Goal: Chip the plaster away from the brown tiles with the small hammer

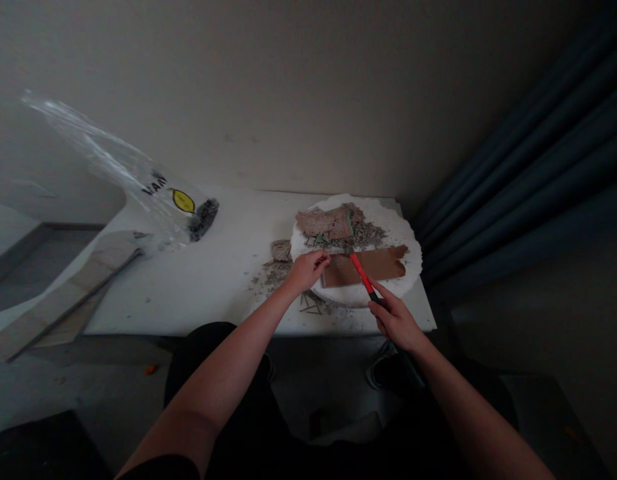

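My right hand [394,315] is wrapped round the black grip of a hammer [361,272] with a red shaft. The hammer's head lies over the upper edge of a flat brown piece [378,265] with a ragged right end. At that piece's left end is my left hand [308,270], its thumb and fingertips pinched together; whatever is between them is too small to make out. Under the brown piece is a white, round, rough-edged slab [411,267]. Behind it on the slab sit a cracked brownish chunk [326,223] and grey crumbs [366,233].
The slab stands on a white table [213,280] against a wall. Several thin sticks or nails [311,305] and debris [276,273] lie beside it. Left are a clear plastic bag [133,173] with dark contents and long planks [68,297]. A dark curtain [528,140] hangs right.
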